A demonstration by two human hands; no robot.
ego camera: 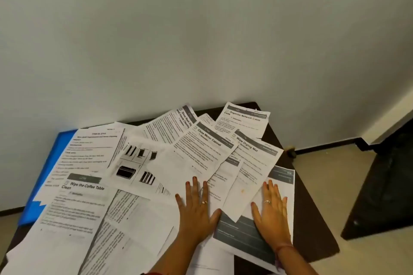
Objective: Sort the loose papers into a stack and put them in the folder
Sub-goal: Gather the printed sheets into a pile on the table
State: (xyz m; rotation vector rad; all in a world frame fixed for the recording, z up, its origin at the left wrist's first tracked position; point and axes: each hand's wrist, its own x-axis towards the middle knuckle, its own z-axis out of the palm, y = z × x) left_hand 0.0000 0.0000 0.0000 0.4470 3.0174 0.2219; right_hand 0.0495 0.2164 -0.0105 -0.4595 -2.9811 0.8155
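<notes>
A: What's closest?
B: Two hands, left hand (196, 205) and right hand (271, 210), at five o'clock, fingers (194, 187) straight and spread, pressing flat on the papers (93, 212).
A: And those?
B: Scattered, overlapping, across the dark worktop (312, 227).
A: The folder (48, 163)?
B: Blue, at nine o'clock, half under sheets.

Loose papers (183, 163): printed white sheets, fanned and overlapping, unstacked, across lower frame. Blue folder (42, 176): flat at left, mostly covered by sheets.
</notes>
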